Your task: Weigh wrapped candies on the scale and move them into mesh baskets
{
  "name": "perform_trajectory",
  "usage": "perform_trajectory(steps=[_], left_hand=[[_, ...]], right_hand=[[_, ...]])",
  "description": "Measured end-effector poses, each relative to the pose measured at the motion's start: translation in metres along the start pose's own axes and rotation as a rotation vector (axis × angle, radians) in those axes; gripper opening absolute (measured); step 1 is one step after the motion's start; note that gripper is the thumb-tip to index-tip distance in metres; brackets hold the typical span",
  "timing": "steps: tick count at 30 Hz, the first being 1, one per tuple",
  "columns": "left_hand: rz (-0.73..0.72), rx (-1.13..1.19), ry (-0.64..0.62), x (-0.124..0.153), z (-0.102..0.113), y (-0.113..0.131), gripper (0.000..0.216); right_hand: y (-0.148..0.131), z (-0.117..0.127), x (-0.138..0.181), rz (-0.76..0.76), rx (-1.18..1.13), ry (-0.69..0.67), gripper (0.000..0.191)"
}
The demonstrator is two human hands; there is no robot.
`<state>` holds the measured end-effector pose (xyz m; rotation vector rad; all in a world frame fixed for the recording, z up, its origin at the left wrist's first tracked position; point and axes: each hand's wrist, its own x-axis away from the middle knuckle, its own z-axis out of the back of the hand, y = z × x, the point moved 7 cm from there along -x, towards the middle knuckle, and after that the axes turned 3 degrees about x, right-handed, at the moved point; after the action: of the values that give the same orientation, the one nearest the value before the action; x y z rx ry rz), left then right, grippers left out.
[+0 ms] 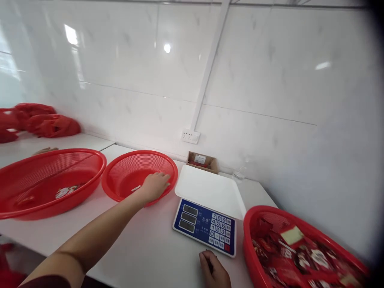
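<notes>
My left hand [156,186] reaches over the middle red plastic basket [120,164], its fingers stretched toward the basket's right rim. I see nothing held in it. A small white piece [136,188] lies in that basket, just left of my wrist. My right hand [215,270] is at the front of the white table, fingers curled in loosely, with no object visible in it. Just beyond it stands a digital scale with a blue keypad panel [205,228] and a bare white weighing tray [210,186]. Its displays look dark.
A red basket [295,214] full of red wrapped packets [288,256] stands at right. Another red basket [75,204] at left holds a few packets [69,191]. Behind it shows another person's hand [45,151]. Red bags [54,125], a cardboard box [212,165] and a clear container [239,175] sit near the wall.
</notes>
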<state>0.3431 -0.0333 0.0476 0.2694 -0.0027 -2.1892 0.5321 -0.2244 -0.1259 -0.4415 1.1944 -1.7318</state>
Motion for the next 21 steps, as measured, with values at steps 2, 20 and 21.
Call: perform_trajectory(steps=[2,20,21], left_hand=[[0.024,0.005,0.008,0.010,-0.005,-0.008,0.030],[-0.422,1.036,-0.479,0.090,-0.130,0.104,0.021],[-0.409,1.046,-0.510,0.091,-0.133,0.104,0.021]], right_hand=[[-0.010,-0.001,-0.001,0.019,0.009,-0.053,0.038],[-0.058,0.171,-0.050,-0.001,0.506,-0.086,0.036],[-0.047,0.164,-0.053,0.000,0.535,-0.200,0.034]])
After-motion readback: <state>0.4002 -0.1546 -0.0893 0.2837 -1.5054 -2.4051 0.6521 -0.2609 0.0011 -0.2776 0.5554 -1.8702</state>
